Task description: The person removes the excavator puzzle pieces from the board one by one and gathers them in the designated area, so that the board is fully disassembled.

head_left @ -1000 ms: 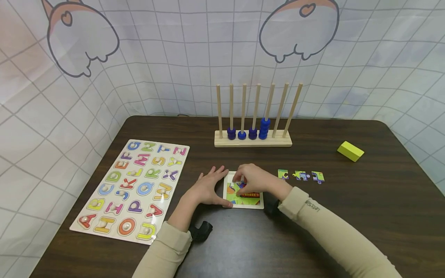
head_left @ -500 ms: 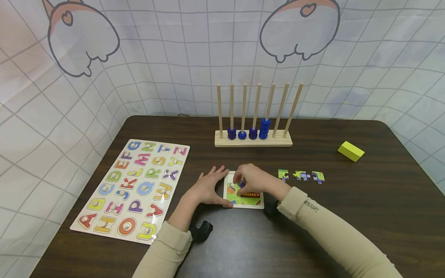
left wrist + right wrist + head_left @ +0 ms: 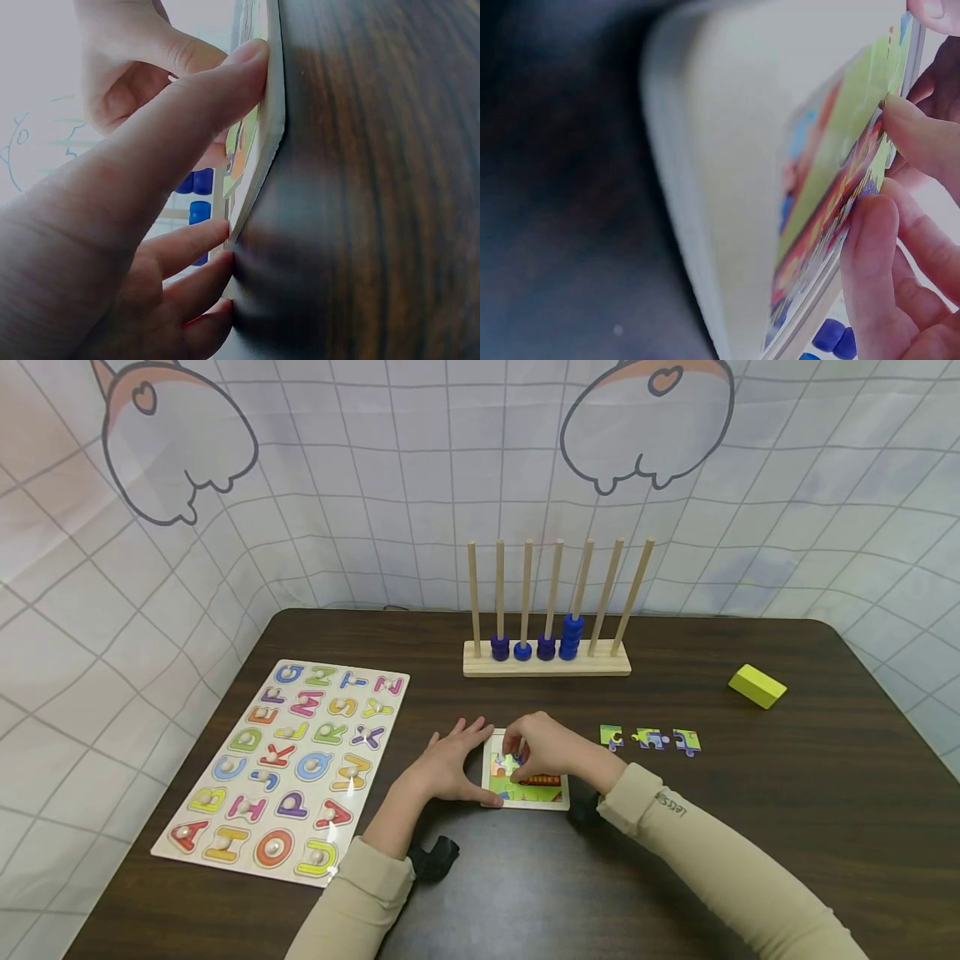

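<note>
In the head view, a small picture puzzle in a pale frame (image 3: 536, 806) lies flat on the table. My left hand (image 3: 448, 770) rests along its left side with fingers spread and fairly straight. The left thumb (image 3: 244, 64) presses on the frame's near left corner, and the fingertips touch its edge. Above the picture, my right hand (image 3: 546, 745) pinches a puzzle piece (image 3: 511, 762) between thumb and fingers. The piece sits over the left part of the picture, partly covered by the hand; whether it is seated cannot be told. Three loose puzzle pieces (image 3: 649, 739) lie in a row to the right.
A letter board (image 3: 315, 793) with knobbed letters lies at the left. Behind the puzzle stands a wooden peg rack (image 3: 546, 667) with blue beads. A yellow block (image 3: 757, 687) lies at the far right. Patterned cloth (image 3: 465, 468) hangs behind the table.
The puzzle piece under my right fingers has shifted slightly and now shows a brighter face. My left hand has stayed still, and the right hand has barely moved.
</note>
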The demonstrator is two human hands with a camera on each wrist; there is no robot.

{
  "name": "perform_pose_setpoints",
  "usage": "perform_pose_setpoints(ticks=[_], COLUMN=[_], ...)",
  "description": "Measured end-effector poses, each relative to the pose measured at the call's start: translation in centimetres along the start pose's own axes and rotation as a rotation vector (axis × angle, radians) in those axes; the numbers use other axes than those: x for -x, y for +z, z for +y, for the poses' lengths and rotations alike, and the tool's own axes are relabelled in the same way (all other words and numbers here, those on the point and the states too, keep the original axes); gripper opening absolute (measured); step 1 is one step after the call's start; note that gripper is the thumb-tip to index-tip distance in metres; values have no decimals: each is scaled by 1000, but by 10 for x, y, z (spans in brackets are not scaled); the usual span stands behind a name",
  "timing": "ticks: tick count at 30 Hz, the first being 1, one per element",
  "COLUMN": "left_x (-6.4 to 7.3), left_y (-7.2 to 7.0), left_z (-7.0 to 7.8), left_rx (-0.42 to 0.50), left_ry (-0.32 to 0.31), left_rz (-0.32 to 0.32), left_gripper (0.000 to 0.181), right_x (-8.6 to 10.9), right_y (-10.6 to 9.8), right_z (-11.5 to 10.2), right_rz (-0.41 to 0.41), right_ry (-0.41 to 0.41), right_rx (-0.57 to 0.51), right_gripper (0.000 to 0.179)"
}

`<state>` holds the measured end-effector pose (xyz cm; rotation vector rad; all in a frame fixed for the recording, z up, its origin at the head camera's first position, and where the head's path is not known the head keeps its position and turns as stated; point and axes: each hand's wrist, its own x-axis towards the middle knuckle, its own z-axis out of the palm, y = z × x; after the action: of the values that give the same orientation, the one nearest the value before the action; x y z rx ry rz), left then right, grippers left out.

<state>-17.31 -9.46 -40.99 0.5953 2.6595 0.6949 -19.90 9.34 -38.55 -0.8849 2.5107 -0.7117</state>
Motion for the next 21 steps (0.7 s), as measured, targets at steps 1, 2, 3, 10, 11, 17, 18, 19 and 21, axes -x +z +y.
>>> perform_pose_setpoints(ticks=[1,2,3,10,11,17,18,19,21], left_x=[0,0,0,0,0,0,0,0,0], left_y=[0,0,0,0,0,-1,-1,-1,-1], left_z=[0,0,0,0,0,0,1,1,1], left_rx=[-1,-1,-2,2,3,3,4,5,8], left_ry=[-1,0,-1,-1,-1,-3,-3,-2,0], left_rz=[-1,-1,-1,-4,-4,-3,-3,-3,-2], left_gripper=[101,101,101,101,101,101,101,101,101], right_x=[0,0,1,0,0,1,1,1,1], right_y=[0,0,0,1,1,1,1,0,0], right_z=[0,-1,-1,0,0,-2,-2,-3,-3], right_rz=[0,-1,-1,6,8,17,17,18,18], right_ry=[-1,-3,-5,-17,-16,-11,-10,-10,-10], right_rx=[-6,-9,-12,-1,3,3,1,1,4], right_gripper=[25,25,25,26,25,25,25,25,25])
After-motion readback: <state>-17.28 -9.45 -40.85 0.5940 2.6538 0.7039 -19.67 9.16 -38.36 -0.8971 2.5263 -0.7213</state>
